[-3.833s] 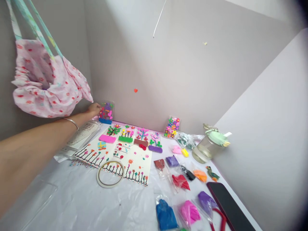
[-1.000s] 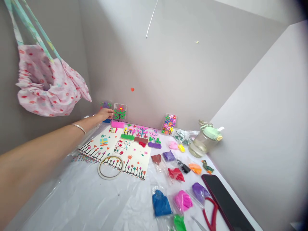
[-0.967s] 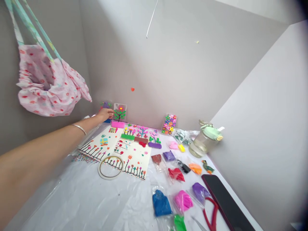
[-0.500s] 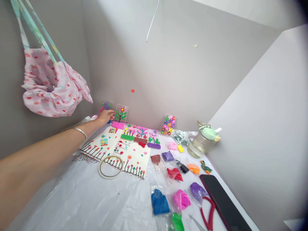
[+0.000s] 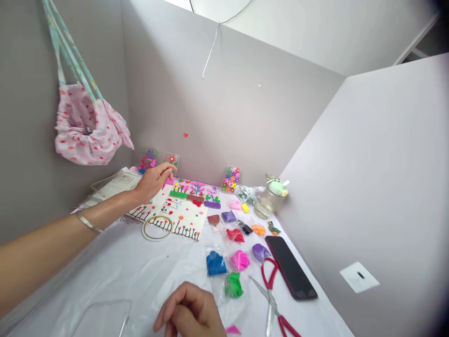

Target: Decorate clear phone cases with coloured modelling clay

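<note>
1. The left hand (image 5: 153, 179) is reaching out over the far left part of the table (image 5: 115, 271), its fingers curled loosely together, with the fingertips (image 5: 171, 174) lying right at the lower edge of the clear case with a red flower (image 5: 171, 161). Whether it is actually pinching the case I cannot tell from here.
2. That flower case is standing upright against the back wall, just beside another clear case with hearts (image 5: 148, 159) to its left.
3. A thin bangle (image 5: 87, 223) is sitting on the left forearm.
4. The right hand (image 5: 191, 312) is resting low at the near edge of the table, palm down, fingers bent and loosely together, holding nothing that I can see.
5. Just beside it a pink scrap (image 5: 232, 330) is lying on the white plastic sheet.
6. Below the left hand the decorated paper sheets (image 5: 177, 216) are lying flat, with a tape ring (image 5: 157, 228) overlapping their near edge.
7. Small bags of coloured clay are spread to the right: blue (image 5: 215, 263), pink (image 5: 240, 260), green (image 5: 233, 285), purple (image 5: 260, 252).
8. Red-handled scissors (image 5: 271, 299) are lying near a dark phone (image 5: 290, 267).
9. A water bottle with a green lid (image 5: 269, 197) is standing in the far right corner.
10. A pink floral cloth bag (image 5: 86, 128) is hanging on the left wall.
</note>
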The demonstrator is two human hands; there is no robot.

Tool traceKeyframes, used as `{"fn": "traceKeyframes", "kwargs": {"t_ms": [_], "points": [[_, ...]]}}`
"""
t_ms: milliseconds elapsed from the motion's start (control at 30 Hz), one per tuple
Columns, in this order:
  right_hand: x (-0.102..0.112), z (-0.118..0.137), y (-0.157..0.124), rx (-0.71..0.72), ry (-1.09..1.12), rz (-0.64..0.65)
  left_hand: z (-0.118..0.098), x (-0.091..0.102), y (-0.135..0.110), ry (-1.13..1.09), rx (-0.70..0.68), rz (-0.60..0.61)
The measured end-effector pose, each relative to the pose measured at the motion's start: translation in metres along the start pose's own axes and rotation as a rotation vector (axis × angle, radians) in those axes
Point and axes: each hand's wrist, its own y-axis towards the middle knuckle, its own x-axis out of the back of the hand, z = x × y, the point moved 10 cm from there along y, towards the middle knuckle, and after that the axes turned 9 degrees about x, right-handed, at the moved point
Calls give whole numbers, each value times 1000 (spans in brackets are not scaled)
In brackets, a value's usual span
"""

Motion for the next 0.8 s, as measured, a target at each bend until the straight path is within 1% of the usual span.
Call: {"fn": "traceKeyframes", "kwargs": {"t_ms": [100, 167, 200, 267, 300, 367, 467, 567, 667, 800], "points": [[-5, 11, 4, 93, -44, 31, -31, -10, -31, 16, -40, 147], [-4, 16, 5, 129, -97, 15, -43, -19, -58, 51, -57, 295], [-4, 19, 5, 142, -127, 6, -45, -24, -73, 70, -62, 377], [-5, 22, 3, 164, -172, 10, -40, -33, -109, 110, -53, 532], [-6, 25, 2, 177, -185, 15, -34, -35, -127, 130, -41, 598], [-8, 29, 0, 203, -208, 26, -16, -36, -161, 167, -3, 686], [-3, 36, 0, 238, -248, 6, 16, -30, -197, 212, 75, 721], [8, 41, 4, 272, -279, -40, 39, -21, -215, 240, 141, 706], [17, 41, 10, 288, -314, -76, 47, -15, -223, 250, 186, 691], [21, 38, 12, 285, -340, -90, 43, -18, -231, 207, 201, 729]]}}
